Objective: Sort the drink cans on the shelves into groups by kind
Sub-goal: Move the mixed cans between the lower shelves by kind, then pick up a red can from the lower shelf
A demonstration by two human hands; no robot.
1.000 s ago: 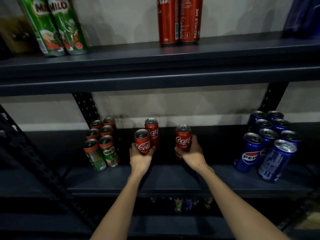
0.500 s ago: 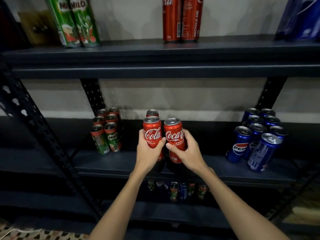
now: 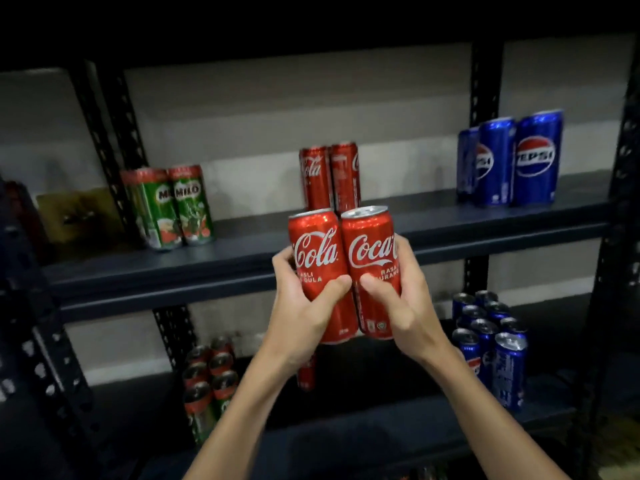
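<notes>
The left hand [image 3: 304,303] grips one Coca-Cola can [image 3: 320,271] and the right hand [image 3: 401,299] grips a second Coca-Cola can [image 3: 372,268], both upright, side by side and touching, raised before the upper shelf [image 3: 242,261]. Behind them stand two tall Coke cans [image 3: 329,176], with Milo cans [image 3: 173,206] left and Pepsi cans [image 3: 509,161] right. Another red can [image 3: 307,374] on the lower shelf [image 3: 346,420] shows only partly beneath the left wrist.
</notes>
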